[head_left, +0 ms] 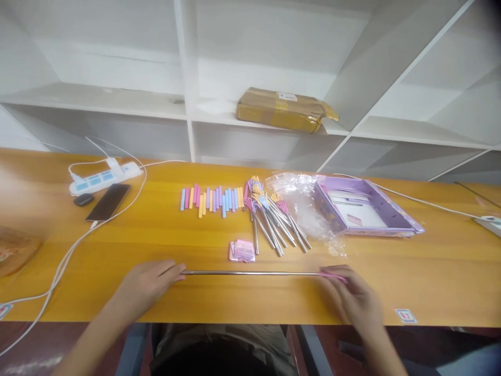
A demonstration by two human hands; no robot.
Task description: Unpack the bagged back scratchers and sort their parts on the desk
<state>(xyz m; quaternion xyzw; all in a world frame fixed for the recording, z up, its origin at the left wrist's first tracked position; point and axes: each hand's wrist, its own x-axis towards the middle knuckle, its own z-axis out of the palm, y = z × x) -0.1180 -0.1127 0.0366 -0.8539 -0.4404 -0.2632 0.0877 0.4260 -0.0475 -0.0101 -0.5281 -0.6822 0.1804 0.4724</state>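
Observation:
A telescopic back scratcher (250,273) is stretched out sideways above the near part of the table. My left hand (151,284) pinches the far end of its thin metal rod. At the other end, my right hand (354,295) is closed around its pink claw-shaped head. Beyond the rod lies a pile of shorter back scratchers (276,224) with pink, blue and yellow heads. Left of that pile, colored handle sleeves (213,199) in pink, yellow, purple and blue lie in a rough row. A small stack of pink cards (242,250) rests just behind the rod.
A purple open box (395,214) with a few items inside sits at right, beside clear plastic bags (297,196). At left are a power strip (105,177), a phone (108,202) and white cables (64,261). A taped carton (279,109) occupies the shelf behind.

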